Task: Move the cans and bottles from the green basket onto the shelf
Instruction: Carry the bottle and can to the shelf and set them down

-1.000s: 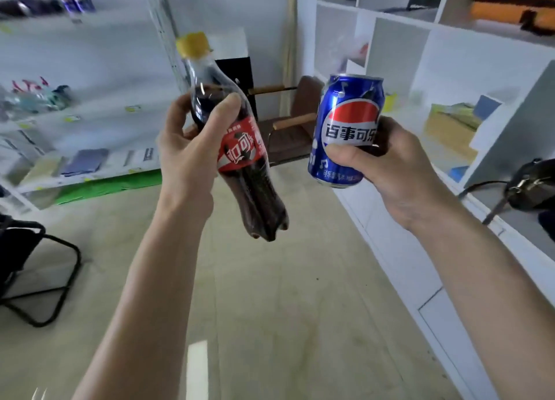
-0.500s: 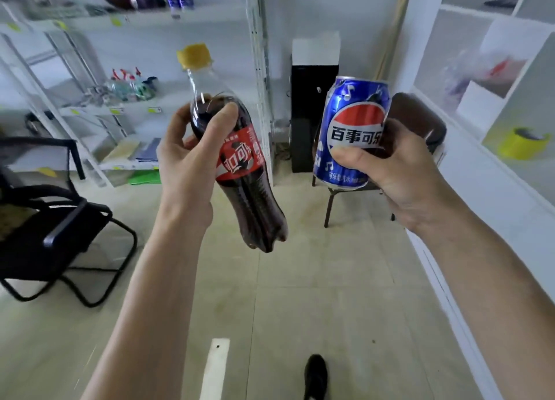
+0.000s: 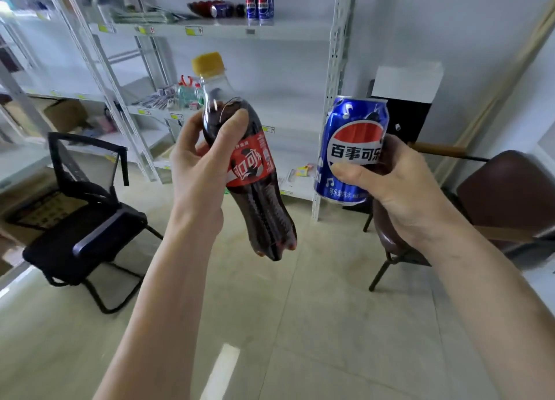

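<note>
The white metal shelf (image 3: 228,32) stands ahead across open floor, its top board already carrying two blue cans (image 3: 259,8) and what may be bottles lying beside them, though that corner is too blurred to be sure. A black chair (image 3: 81,219) sits to the left of the way there. This looks like the carrying step: the left hand (image 3: 204,171) has its grip wrapped round the cola bottle (image 3: 246,171), tilted with its yellow cap up, and the right hand (image 3: 399,189) is clamped on the blue can (image 3: 351,150), held upright. The green basket is not in view. Next calls for closing on the shelf and setting both down standing on a bare stretch of board.
</note>
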